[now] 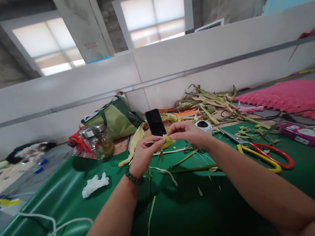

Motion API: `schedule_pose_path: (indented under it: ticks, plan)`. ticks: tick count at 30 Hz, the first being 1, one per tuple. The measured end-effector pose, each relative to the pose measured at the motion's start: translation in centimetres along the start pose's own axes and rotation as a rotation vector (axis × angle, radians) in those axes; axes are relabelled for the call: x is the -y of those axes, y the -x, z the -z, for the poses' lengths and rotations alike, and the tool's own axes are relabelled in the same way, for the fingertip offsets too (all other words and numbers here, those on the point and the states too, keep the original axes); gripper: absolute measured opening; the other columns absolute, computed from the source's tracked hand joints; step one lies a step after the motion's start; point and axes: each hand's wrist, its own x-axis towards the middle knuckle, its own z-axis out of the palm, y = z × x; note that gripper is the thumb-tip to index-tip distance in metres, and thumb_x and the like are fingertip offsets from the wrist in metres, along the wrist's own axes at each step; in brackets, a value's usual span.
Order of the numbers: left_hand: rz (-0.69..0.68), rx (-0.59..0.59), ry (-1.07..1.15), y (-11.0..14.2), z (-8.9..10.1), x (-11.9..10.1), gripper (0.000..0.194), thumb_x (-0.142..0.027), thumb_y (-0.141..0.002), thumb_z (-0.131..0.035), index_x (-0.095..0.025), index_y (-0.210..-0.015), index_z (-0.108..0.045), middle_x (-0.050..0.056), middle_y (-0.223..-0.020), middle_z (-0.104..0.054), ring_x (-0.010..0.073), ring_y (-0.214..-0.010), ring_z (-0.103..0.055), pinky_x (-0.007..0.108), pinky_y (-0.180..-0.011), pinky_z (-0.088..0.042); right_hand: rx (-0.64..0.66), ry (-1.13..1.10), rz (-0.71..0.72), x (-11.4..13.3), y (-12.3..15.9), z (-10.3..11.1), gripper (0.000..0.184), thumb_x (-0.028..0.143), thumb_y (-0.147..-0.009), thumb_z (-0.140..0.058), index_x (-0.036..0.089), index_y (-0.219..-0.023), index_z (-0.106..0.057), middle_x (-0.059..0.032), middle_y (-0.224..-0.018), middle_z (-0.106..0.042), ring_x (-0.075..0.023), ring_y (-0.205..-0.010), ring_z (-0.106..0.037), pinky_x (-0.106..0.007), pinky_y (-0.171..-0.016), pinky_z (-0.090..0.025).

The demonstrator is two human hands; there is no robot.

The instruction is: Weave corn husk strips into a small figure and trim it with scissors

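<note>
Pale piece (165,137) in 2 hands (146,154) (190,133); phone (155,121) beyond, scissors (260,153) right.

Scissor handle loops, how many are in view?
2: a yellow loop and, beside it on the right, a red loop, both over the green sheet.

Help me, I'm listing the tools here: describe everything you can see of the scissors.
The scissors have long grey blades that look like metal and two big looped handles, one red, one yellow, smooth like plastic. They lie flat on the green mat, beyond the right forearm, blades pointing away and to the left, loops nearer the person. The blades look closed or nearly so. Pale scraps lie close by the blades. Neither the left hand nor the right hand touches them.
</note>
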Motion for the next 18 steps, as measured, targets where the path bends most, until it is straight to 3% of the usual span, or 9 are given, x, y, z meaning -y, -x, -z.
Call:
schedule_pose_path:
  ticks: [5, 13, 18]
  plan:
    - [0.183, 0.079, 0.165, -0.06, 0.31, 0.02, 0.024, -0.032, -0.055, -0.08, -0.014, -0.07, -0.072, 0.001, -0.063, -0.065, 0.0101, -0.056, -0.055, 0.021, -0.054, -0.042, 0.065, 0.126, 0.128, 0.22, 0.37, -0.3, 0.02, 0.035, -0.07, -0.067, 0.016, -0.077, -0.07, -0.0007, -0.07, -0.065, -0.0121, -0.064, -0.056, -0.025, -0.058, -0.043]
    - [0.223, 0.173, 0.239, 0.1, 0.11, -0.25, 0.023, -0.028, -0.055, -0.079, -0.014, -0.069, -0.067, -0.002, -0.061, -0.06, 0.0074, -0.053, -0.054, 0.018, -0.052, -0.043, 0.047, 0.15, 0.248, -0.35, 0.37, -0.79, 0.017, 0.032, -0.072, -0.067, 0.017, -0.078, -0.07, -0.0001, -0.07, -0.065, -0.0105, -0.061, -0.055, -0.023, -0.057, -0.044]
    - [0.224, 0.116, 0.258, -0.04, 0.18, -0.37, 0.028, -0.03, -0.055, -0.08, -0.013, -0.072, -0.067, -0.002, -0.061, -0.061, 0.0069, -0.051, -0.055, 0.017, -0.049, -0.043, 0.044, 0.048, 0.227, -0.32, 0.49, -0.6, 0.03, 0.032, -0.065, -0.075, 0.018, -0.088, -0.063, 0.0005, -0.072, -0.065, -0.0117, -0.064, -0.059, -0.025, -0.06, -0.048]
